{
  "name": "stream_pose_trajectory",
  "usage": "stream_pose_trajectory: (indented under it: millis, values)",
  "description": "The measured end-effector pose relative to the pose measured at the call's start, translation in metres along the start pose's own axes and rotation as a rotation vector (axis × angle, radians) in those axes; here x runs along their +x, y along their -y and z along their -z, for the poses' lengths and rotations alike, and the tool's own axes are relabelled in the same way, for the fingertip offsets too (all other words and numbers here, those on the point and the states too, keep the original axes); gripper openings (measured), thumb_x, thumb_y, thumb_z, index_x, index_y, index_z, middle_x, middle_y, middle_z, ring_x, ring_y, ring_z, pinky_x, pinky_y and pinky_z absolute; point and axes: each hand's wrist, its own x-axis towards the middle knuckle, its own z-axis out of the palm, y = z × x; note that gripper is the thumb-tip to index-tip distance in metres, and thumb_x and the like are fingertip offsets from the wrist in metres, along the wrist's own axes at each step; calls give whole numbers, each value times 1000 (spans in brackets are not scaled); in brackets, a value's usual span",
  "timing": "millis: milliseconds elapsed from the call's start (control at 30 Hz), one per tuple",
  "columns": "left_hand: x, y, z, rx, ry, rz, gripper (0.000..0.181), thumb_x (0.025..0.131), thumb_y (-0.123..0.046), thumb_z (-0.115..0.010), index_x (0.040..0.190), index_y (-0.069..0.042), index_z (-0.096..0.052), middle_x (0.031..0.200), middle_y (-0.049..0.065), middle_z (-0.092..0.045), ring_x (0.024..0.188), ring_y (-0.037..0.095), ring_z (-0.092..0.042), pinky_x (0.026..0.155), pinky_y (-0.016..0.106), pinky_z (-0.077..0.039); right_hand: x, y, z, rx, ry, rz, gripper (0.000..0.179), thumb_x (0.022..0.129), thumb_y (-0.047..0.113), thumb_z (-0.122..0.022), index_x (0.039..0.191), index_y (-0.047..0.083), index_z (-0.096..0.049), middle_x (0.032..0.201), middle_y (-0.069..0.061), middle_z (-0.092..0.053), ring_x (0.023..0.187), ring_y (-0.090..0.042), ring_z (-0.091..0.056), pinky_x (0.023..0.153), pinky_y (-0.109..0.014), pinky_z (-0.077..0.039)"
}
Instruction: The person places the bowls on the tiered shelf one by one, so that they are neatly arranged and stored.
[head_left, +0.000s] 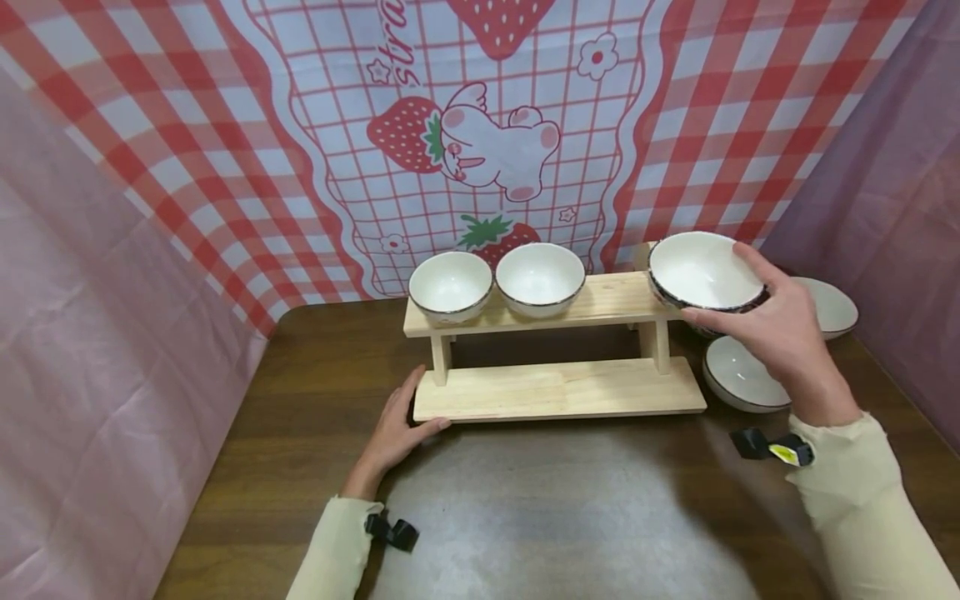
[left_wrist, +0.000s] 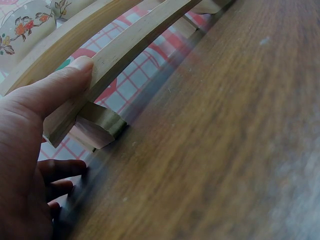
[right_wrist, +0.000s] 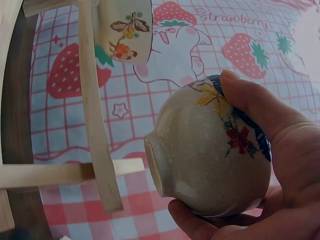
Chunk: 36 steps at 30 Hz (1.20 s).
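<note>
My right hand [head_left: 787,333] grips a white bowl [head_left: 705,271] by its dark rim, thumb and fingers on opposite sides. In the right wrist view that bowl [right_wrist: 210,145] shows painted flowers outside and its foot ring facing the rack, apart from it. The bowl is over the right end of a two-tier wooden rack [head_left: 558,390]. My left hand [head_left: 393,429] rests at the lower tier's left end; in the left wrist view its thumb [left_wrist: 75,75] touches the board while the other fingers hang beside it. Two white bowls, left [head_left: 452,285] and right [head_left: 540,277], sit on the upper tier.
Two more white bowls, one nearer [head_left: 742,375] and one farther [head_left: 828,308], sit right of the rack on the brown wooden table [head_left: 300,400]. Behind stands a strawberry-print checked cloth [head_left: 495,125]; pink cloths [head_left: 90,333] hang at both sides.
</note>
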Motion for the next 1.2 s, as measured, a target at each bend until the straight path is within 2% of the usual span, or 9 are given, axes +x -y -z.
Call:
stream_pose_trajectory:
  millis: [433, 800, 1000, 1200]
  values:
    - [-1, -1, 1, -10, -10, 2, 99, 81, -39, -82, 160, -18, -26, 163, 14, -34, 147, 41, -33, 116, 66, -28, 6, 10, -18, 11, 38, 20, 103, 76, 34, -87, 159, 17, -28, 160, -21, -36, 133, -36, -40, 95, -30, -34]
    - [-1, 2, 1, 1, -20, -16, 100, 81, -39, -82, 160, -16, -26, 163, 15, -33, 147, 41, -33, 117, 64, -28, 13, 18, -31, 16, 87, 18, 104, 79, 41, -84, 161, 17, -24, 161, -22, -34, 135, -38, -39, 104, -56, -37]
    - [0, 1, 1, 1, -11, -5, 99, 81, -39, -82, 160, -18, -26, 163, 14, -33, 148, 40, -33, 118, 63, -28, 17, 18, -39, 10, 80, 38, 103, 78, 39, -85, 160, 14, -27, 161, -23, -33, 135, -40, -40, 106, -59, -37]
    - [1, 0, 1, 10, -8, -22, 99, 82, -39, -81, 160, -15, -26, 162, 16, -34, 146, 42, -34, 117, 64, -29, 19, 19, -45, 30, 94, 31, 104, 78, 37, -86, 160, 14, -26, 161, -22, -33, 135, -40, -41, 107, -60, -37]
